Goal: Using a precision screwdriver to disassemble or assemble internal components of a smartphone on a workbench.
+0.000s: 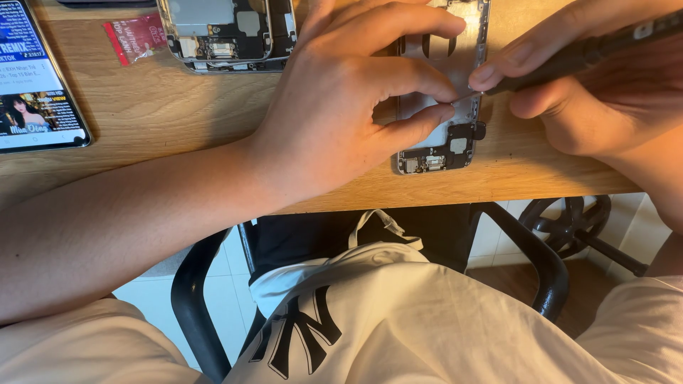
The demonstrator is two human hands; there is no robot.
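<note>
Steadying opened phone [455,139] on desk [171,114]: left hand [341,99], thumb and forefinger pinched. Right hand [583,92] clamped on screwdriver [569,57], tip at phone.

Lit rectangular phone screen [35,75], blue and dark, far left on the table; small red packet [136,35] near the top edge.

The left hand [341,99] steadies an opened phone frame [445,121] on the wooden table [156,107]. From three o'clock, the right hand [597,92] sets a dark screwdriver [569,57] on it (tip between fingertips).
</note>
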